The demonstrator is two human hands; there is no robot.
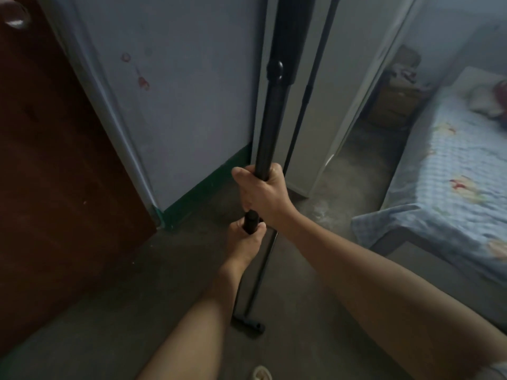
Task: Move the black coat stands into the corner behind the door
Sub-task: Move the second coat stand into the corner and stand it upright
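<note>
A black coat stand (270, 124) rises upright through the middle of the view, its thick pole running out of the top edge. My right hand (263, 192) is shut around the pole, and my left hand (244, 239) grips it just below. A thin black rod drops from my hands to a small black foot (248, 323) on the floor. A second thin black pole (307, 100) stands just behind the first. The brown wooden door (55, 165) stands open at the left, with the blue wall corner (175, 111) beyond it.
A pale cabinet or panel (334, 111) stands right of the corner. A bed with a blue patterned cover (450, 182) fills the right side, with a wooden bedside unit (395, 105) behind it. The floor (153, 292) is bare grey concrete.
</note>
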